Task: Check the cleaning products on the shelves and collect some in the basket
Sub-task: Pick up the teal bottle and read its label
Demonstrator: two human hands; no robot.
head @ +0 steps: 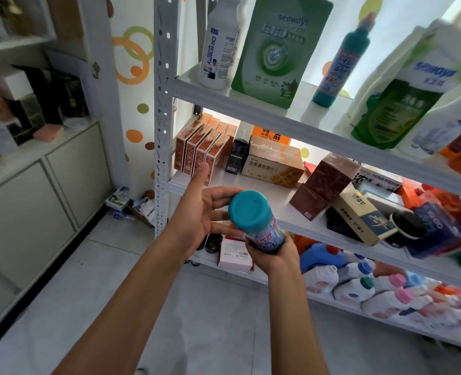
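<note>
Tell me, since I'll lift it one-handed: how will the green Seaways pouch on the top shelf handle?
The green pouch looks like soft film, so it would probably sag or fold when gripped. It leans back rather than standing square, so a push may tip it. Its glossy surface could be slippery. Its weight cannot be told.

Middle shelf front (253, 197) open; boxes (202, 152) seemingly crowd behind

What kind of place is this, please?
Probably a small shop or stockroom: a white metal shelf rack holds cleaning products, such as a green refill pouch, boxed snacks, and many detergent bottles below.
</note>
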